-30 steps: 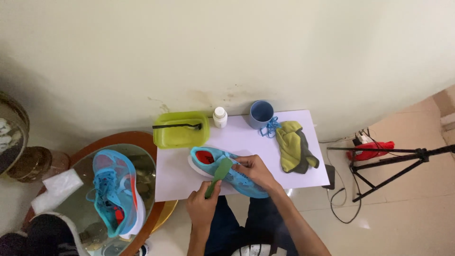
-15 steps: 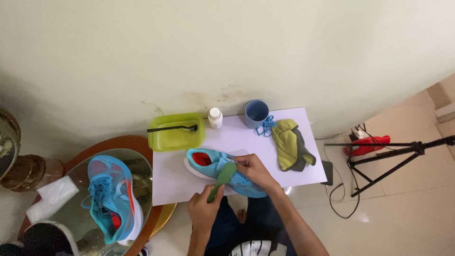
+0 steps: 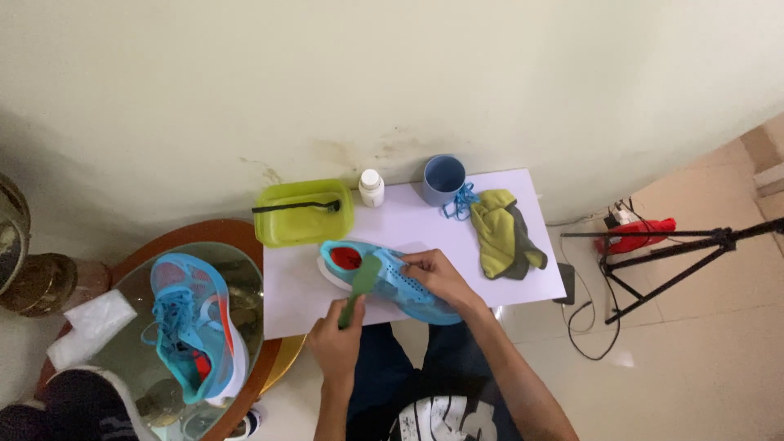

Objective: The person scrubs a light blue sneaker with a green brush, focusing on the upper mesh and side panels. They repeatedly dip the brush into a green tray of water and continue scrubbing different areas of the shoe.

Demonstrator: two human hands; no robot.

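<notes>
A light blue sneaker [image 3: 400, 282] with a red inside lies on the small white table [image 3: 523, 282]. My right hand [image 3: 439, 276] grips its upper and holds it down. My left hand [image 3: 336, 339] holds a green brush [image 3: 359, 282] by its handle, with the brush head resting on the shoe near its opening. A second blue sneaker [image 3: 194, 322] with orange trim sits on the round glass side table [image 3: 269, 245] to the left.
At the table's back stand a lime green tray [image 3: 282, 229] with a black brush [image 3: 296, 207] across it, a small white bottle [image 3: 371, 187], a blue cup [image 3: 443, 179] and blue laces [image 3: 461, 202]. A yellow-green and grey cloth [image 3: 502, 233] lies right. A black tripod [image 3: 670, 261] and cables stand right.
The view has shifted slightly. My hands stay on the shoe; the brush head has moved a little along the shoe's upper near the opening.
</notes>
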